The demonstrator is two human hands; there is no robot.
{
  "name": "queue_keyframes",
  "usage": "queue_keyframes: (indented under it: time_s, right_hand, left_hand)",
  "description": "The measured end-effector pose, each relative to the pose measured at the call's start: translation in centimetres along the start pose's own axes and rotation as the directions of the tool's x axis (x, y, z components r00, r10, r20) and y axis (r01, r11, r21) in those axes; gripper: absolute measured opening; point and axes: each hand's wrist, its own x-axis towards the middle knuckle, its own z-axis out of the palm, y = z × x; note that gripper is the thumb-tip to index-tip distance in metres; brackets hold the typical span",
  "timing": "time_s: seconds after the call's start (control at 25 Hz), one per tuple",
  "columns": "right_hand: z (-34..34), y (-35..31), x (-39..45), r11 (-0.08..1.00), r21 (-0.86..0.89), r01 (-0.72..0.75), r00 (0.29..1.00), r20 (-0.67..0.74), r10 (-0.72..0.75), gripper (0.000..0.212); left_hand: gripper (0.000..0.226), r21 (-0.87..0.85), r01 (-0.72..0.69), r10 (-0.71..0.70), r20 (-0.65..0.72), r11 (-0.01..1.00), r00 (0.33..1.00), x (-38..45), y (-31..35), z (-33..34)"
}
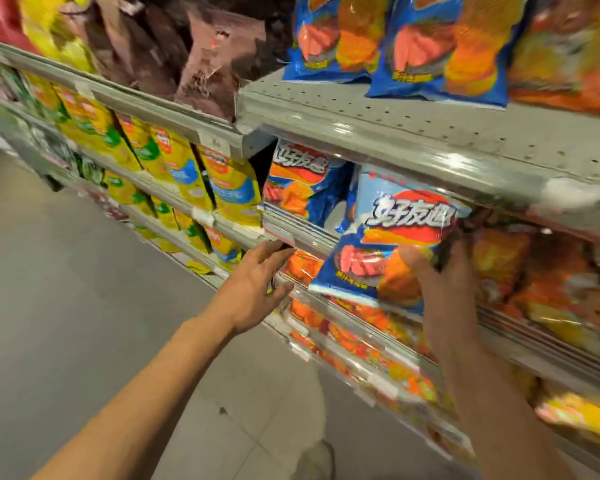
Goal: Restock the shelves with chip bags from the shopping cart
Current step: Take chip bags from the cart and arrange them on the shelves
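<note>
Head view shows me mid-placement: my right hand (440, 271) grasps a blue chip bag (392, 240) by its lower right side, thumb across the front, and holds it upright at the lip of the middle shelf (309, 239), its top already under the shelf above (430, 133). My left hand (257, 282) is released, fingers straight and spread, just beside the shelf edge and holding nothing. Behind and left of my bag stands another blue bag (302, 181) of the same kind, with an open gap between them, so I judge this row only partly filled. The upper shelf already carries blue bags (447, 46). The shopping cart is out of sight, so I cannot tell how many bags are left
</note>
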Motion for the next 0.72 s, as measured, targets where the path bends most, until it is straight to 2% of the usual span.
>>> queue_keyframes:
  time_s: [0.12, 0.24, 0.32, 0.44, 0.48, 0.52, 0.6, 0.64, 0.72]
  right_hand:
    - [3.5, -0.6, 3.6, 0.998, -0.053, 0.026, 0.990, -0.137, -0.033, 0.043]
    - [5.5, -0.8, 6.0, 0.998, -0.020, 0.062, 0.956, -0.286, -0.065, 0.044]
    - [6.2, -0.7, 7.0, 0.999, 0.023, 0.042, 0.945, -0.324, -0.032, 0.045]
    - [5.9, -0.3, 7.1, 0.988, -0.148, 0.054, 0.948, -0.304, -0.098, 0.042]
    - [5.9, -0.1, 6.7, 0.972, -0.225, 0.072, 0.953, -0.273, -0.133, 0.043]
    - [6.0, 0.1, 6.3, 0.954, -0.286, 0.086, 0.958, -0.239, -0.158, 0.042]
    - [6.6, 0.5, 5.5, 0.949, -0.304, 0.083, 0.970, -0.193, -0.146, 0.043]
    - [7.0, 0.5, 5.3, 0.951, -0.297, 0.081, 0.972, -0.188, -0.141, 0.045]
    - [7.5, 0.5, 4.9, 0.951, -0.295, 0.091, 0.966, -0.205, -0.156, 0.042]
  left_hand:
    - [0.057, -0.040, -0.054, 0.051, -0.074, 0.998, 0.996, 3.8, -1.3, -0.7]
    - [0.057, -0.094, -0.149, 0.146, -0.036, 0.984, 0.989, 7.2, -0.9, -0.3]
    - [0.059, -0.117, -0.232, 0.232, -0.017, 0.966, 0.973, 8.9, -0.7, 0.2]
    - [0.063, -0.162, -0.248, 0.253, 0.009, 0.955, 0.967, 10.7, -0.7, 1.1]
    - [0.065, -0.106, -0.256, 0.262, 0.048, 0.961, 0.964, 11.2, -0.8, 1.5]
    - [0.066, 0.036, -0.294, 0.289, 0.102, 0.955, 0.952, 11.5, -0.9, 2.0]
    - [0.068, 0.304, -0.381, 0.329, 0.208, 0.873, 0.921, 11.9, -1.0, 2.5]
    - [0.068, 0.339, -0.400, 0.341, 0.220, 0.851, 0.914, 12.0, -1.2, 2.6]
    - [0.066, 0.300, -0.409, 0.370, 0.180, 0.862, 0.912, 12.0, -1.4, 2.5]
